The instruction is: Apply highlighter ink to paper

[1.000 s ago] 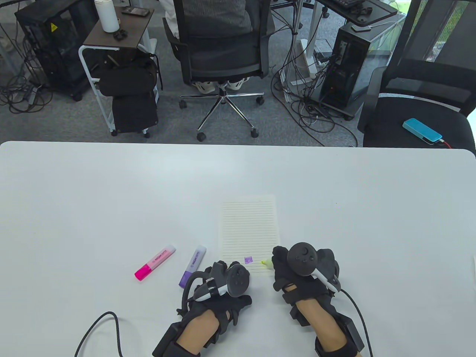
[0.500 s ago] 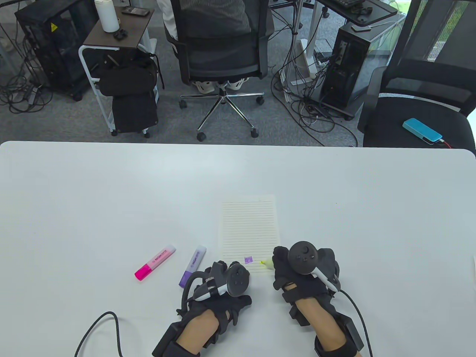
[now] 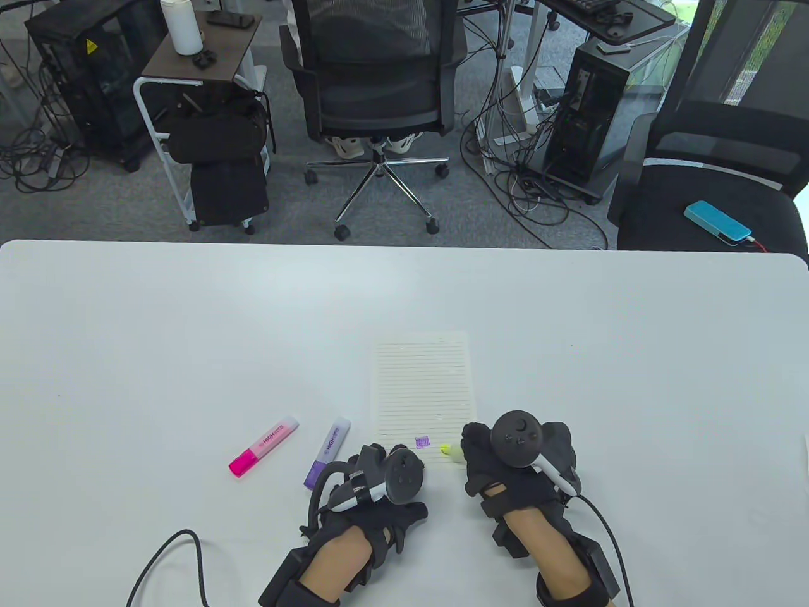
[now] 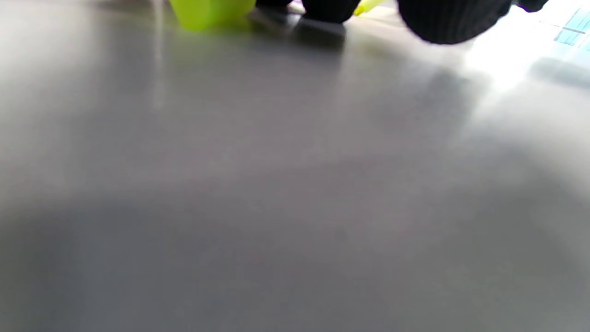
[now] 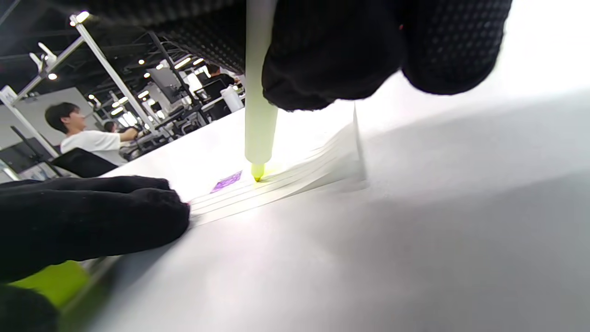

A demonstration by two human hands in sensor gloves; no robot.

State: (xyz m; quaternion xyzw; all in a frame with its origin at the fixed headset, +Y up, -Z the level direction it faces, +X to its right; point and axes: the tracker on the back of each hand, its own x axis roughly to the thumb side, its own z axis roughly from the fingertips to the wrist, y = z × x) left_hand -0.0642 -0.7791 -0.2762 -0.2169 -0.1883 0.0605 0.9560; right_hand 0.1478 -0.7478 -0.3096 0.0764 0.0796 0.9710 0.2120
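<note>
The right hand point(image 3: 505, 465) fingers point(image 5: 322, 69) clench the slim, light yellow plastic highlighter point(image 5: 259, 120) mid-barrel; left fingers point(image 5: 92, 221) lie flat at the flimsy lined paper sheet's point(image 3: 423, 386) seven o'clock corner.

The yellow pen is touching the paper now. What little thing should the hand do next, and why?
Probably slide the yellow highlighter sideways along the line. Its tip already sits on the lined paper just right of the purple patch, with only a faint yellow mark there. The right hand grips it, and the left hand rests at the paper's corner.
</note>
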